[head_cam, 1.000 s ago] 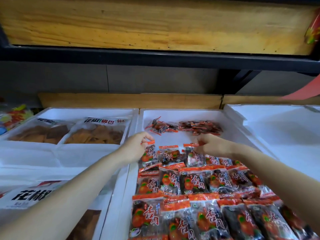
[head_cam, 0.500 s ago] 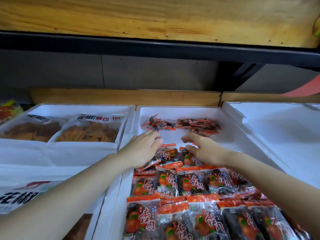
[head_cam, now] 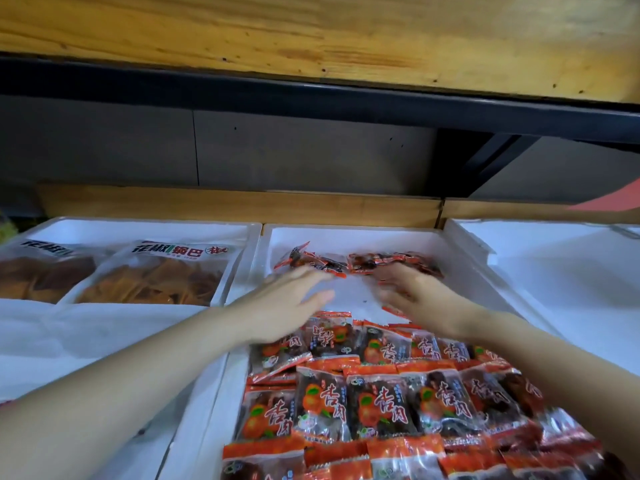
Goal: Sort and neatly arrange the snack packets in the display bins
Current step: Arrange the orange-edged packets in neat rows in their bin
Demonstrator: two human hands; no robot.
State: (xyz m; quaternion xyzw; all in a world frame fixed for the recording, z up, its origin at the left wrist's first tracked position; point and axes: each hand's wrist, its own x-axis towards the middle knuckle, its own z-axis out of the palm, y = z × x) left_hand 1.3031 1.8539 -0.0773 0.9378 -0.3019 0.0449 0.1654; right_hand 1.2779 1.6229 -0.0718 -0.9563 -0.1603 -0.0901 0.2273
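Grip wide and holding nothing on both sides, left hand and right hand stretched forward palms down, blurred fingertips at loose snack packets at the back of the middle white bin, tidy packet rows nearer

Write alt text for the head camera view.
The left hand and right hand, fingers extended, reach across a white foam bin toward a loose pile of small red packets at its far end. Rows of red snack packets fill the near end.
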